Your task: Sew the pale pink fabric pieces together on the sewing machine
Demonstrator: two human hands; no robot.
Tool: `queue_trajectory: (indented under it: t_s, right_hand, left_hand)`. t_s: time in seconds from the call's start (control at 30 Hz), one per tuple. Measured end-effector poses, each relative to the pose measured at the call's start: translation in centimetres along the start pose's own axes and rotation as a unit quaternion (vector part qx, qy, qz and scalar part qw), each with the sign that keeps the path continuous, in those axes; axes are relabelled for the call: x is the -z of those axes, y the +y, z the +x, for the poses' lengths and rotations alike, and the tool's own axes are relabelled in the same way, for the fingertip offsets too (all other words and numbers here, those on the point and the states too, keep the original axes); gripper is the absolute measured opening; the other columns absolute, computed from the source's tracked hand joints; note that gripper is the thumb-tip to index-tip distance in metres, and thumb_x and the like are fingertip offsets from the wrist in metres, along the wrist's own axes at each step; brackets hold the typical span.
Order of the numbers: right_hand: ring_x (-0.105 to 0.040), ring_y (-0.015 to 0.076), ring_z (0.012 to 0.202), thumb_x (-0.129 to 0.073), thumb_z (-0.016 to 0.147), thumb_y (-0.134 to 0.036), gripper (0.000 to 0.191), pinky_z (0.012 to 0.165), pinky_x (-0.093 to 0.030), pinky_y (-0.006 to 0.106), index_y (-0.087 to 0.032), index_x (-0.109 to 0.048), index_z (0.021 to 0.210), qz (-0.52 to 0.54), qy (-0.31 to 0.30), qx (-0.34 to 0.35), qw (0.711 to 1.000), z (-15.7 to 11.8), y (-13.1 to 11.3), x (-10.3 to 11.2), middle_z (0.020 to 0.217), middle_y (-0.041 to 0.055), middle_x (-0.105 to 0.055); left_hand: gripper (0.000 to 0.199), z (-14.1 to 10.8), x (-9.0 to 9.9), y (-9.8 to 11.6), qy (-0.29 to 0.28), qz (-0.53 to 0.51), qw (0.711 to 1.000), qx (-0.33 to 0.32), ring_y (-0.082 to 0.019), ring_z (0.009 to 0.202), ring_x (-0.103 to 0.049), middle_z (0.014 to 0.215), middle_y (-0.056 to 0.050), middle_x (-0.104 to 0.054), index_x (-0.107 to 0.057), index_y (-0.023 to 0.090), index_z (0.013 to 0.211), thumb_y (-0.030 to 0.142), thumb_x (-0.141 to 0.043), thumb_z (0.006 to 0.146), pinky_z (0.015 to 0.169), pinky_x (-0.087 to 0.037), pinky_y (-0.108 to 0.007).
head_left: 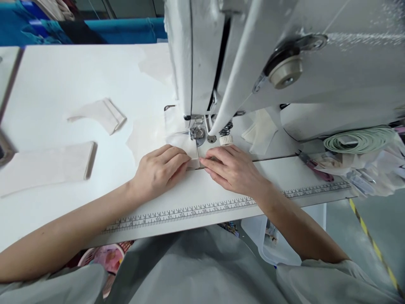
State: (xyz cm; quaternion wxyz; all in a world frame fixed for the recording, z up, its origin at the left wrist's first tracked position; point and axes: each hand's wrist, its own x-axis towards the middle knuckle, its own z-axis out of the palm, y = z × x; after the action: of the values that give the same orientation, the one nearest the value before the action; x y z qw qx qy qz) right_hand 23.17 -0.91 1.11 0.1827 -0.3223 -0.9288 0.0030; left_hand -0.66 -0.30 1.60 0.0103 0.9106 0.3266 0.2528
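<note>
A pale fabric piece (193, 163) lies under the presser foot (198, 133) of a white sewing machine (205, 55), its near edge folded. From the left, my left hand (161, 171) pinches that edge between thumb and curled fingers. My right hand (232, 169) meets it from the other side, fingertips closed at the fabric's edge just in front of the foot. Both palms rest low over the table, and the fingers hide part of the cloth. A small off-white scrap (261, 128) sits behind my right hand, beside the machine's base.
Cut fabric pieces lie left: a curved one (99, 116) and a longer folded one (53, 164). A printed ruler strip (190, 213) runs along the table's front. Right are snips (316, 168) and a pale green coil (357, 139). A plastic bin (281, 245) stands below.
</note>
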Motion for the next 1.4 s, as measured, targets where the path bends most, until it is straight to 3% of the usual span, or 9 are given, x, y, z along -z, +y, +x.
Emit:
queue_trajectory:
  t_s: [0.13,0.37,0.8,1.4]
  right_hand:
    - [-0.056,0.0187,0.092,-0.045,0.099,-0.022,0.023,0.081,-0.041,0.034,-0.017,-0.065,0.109,-0.014,-0.01,0.006,1.0,0.2,-0.1,0.1,0.1,0.007,-0.065]
    - [-0.052,0.0181,0.088,-0.047,0.099,-0.025,0.024,0.077,-0.035,0.033,-0.015,-0.064,0.113,-0.062,-0.018,0.012,0.998,0.6,-0.4,0.0,0.098,0.0067,-0.064]
    - [-0.053,0.0177,0.09,-0.047,0.099,-0.026,0.023,0.08,-0.033,0.034,-0.018,-0.068,0.095,-0.035,-0.043,-0.01,0.998,0.6,-0.9,0.0,0.102,0.0048,-0.064]
    - [-0.051,0.0179,0.088,-0.052,0.096,-0.022,0.017,0.08,-0.034,0.034,-0.016,-0.068,0.096,-0.051,-0.036,0.003,0.998,0.7,-1.3,0.1,0.099,0.0054,-0.063]
  left_hand:
    - [0.009,0.1,0.0,0.0,0.019,-0.026,0.998,0.048,-0.016,0.075,-0.065,0.087,-0.005,-0.071,-0.058,0.016,0.091,0.016,-0.05,0.095,0.063,-0.052,-0.027]
    - [0.007,0.1,-0.3,0.1,0.017,0.003,1.0,-0.001,-0.018,0.075,-0.061,0.088,-0.006,-0.07,-0.06,0.013,0.096,0.014,-0.054,0.092,0.065,-0.053,-0.03]
    - [0.01,0.1,-0.8,0.1,0.045,0.09,0.993,-0.067,-0.019,0.079,-0.061,0.09,-0.005,-0.07,-0.065,0.013,0.099,0.017,-0.057,0.094,0.059,-0.046,-0.031]
    - [0.013,0.0,-1.3,-0.1,0.035,0.027,0.999,-0.03,-0.018,0.081,-0.061,0.091,-0.005,-0.07,-0.066,0.014,0.094,0.022,-0.057,0.095,0.065,-0.05,-0.031]
